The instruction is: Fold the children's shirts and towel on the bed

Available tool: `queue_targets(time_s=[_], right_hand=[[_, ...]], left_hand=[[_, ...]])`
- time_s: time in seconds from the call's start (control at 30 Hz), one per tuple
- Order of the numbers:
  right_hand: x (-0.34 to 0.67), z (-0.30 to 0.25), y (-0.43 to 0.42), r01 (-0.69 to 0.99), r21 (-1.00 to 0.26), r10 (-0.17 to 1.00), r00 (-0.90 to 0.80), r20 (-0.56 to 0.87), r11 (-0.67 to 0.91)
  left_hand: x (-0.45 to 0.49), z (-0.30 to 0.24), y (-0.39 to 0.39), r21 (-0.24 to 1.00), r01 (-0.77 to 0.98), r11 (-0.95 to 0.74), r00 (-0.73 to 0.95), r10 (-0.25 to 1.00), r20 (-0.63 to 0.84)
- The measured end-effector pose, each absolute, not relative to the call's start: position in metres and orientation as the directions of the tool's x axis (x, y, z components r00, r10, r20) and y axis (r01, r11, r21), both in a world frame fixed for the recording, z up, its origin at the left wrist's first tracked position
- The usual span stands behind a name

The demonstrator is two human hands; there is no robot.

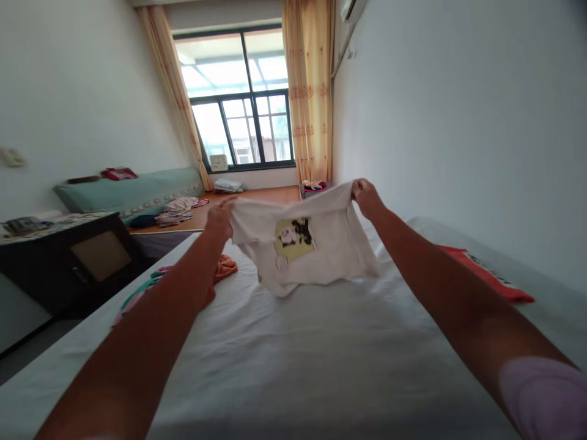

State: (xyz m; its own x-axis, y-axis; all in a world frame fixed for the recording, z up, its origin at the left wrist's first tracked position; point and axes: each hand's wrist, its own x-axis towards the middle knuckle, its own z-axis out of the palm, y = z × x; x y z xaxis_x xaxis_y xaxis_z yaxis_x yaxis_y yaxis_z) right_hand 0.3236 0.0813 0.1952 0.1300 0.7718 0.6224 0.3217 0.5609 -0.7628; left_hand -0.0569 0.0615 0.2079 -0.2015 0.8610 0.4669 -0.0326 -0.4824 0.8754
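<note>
Head view: what takes up the most room?

The wide bed under a wrinkled, pale white cloth sheet point(293, 360), running from the near edge towards the window. Left of it stands a dark wooden cabinet with a lighter door panel point(68, 263).

And the thing being handled?

A cream short-sleeved fabric shirt with a yellow, black and white cartoon print point(328, 247), stretched out above the middle of the bed. I can't tell whether its lower edge brushes the sheet.

What else lies on the bed?

To the right, near the wall, a flat red cloth garment with a white, dark-marked band point(493, 284). To the left, a crumpled multicoloured heap of clothes point(142, 296), partly behind the forearm, and a small bunched orange cloth point(226, 267).

And the hands?

Set well apart, each pinching an upper corner of the shirt: the left hand point(221, 220) by the sleeve side, the right hand point(365, 197) at the opposite corner.

What might go wrong?

Those corner grips look small, so a hard tug could pull one free. The lower edge hangs loose; lowered unevenly, I'd expect it to double under and crease.
</note>
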Motion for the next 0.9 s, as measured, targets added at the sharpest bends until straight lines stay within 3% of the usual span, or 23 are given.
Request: queue_targets(time_s=[0.07,0.13,0.2,0.27,0.37,0.43,0.47,0.57,0.67,0.8,0.9], right_hand=[[0.327,0.222,0.088,0.202,-0.708,0.627,0.345,0.698,0.677],[0.333,0.240,0.085,0.126,-0.639,0.542,0.423,0.726,0.758],[0.340,0.241,0.074,0.098,-0.620,0.533,0.418,0.735,0.778],[0.348,0.225,0.057,0.068,-0.667,0.597,0.384,0.704,0.742],[0.367,0.182,0.028,0.012,-0.809,0.793,0.191,0.579,0.588],[0.382,0.149,0.011,0.021,-0.912,0.912,-0.031,0.410,0.410],[0.388,0.134,0.003,0.046,-0.950,0.944,-0.140,0.300,0.309],[0.404,0.093,-0.012,0.138,-0.989,0.922,-0.388,-0.007,0.050],[0.409,0.064,-0.020,0.246,-0.966,0.803,-0.560,-0.205,-0.075],[0.408,0.049,-0.023,0.312,-0.949,0.675,-0.693,-0.255,-0.038],[0.404,0.049,-0.023,0.342,-0.936,0.610,-0.760,-0.224,0.082]], left_hand=[[-0.064,0.254,0.070,0.770,-0.139,-0.623,-0.324,0.763,0.560],[-0.073,0.293,0.066,0.581,-0.229,-0.781,-0.372,0.622,0.689],[-0.082,0.309,0.052,0.469,-0.242,-0.849,-0.328,0.527,0.784],[-0.092,0.296,0.032,0.494,-0.218,-0.842,-0.285,0.539,0.793],[-0.111,0.239,-0.003,0.761,-0.132,-0.635,-0.181,0.770,0.612],[-0.124,0.192,-0.027,0.941,0.011,-0.338,0.017,0.941,0.338],[-0.130,0.170,-0.038,0.975,0.087,-0.202,0.111,0.975,0.192],[-0.141,0.118,-0.065,0.954,0.300,0.024,0.293,0.949,-0.117],[-0.147,0.091,-0.081,0.873,0.475,0.111,0.351,0.886,-0.304],[-0.160,0.083,-0.084,0.782,0.618,0.086,0.387,0.832,-0.397],[-0.163,0.079,-0.074,0.734,0.676,-0.055,0.484,0.785,-0.387]])
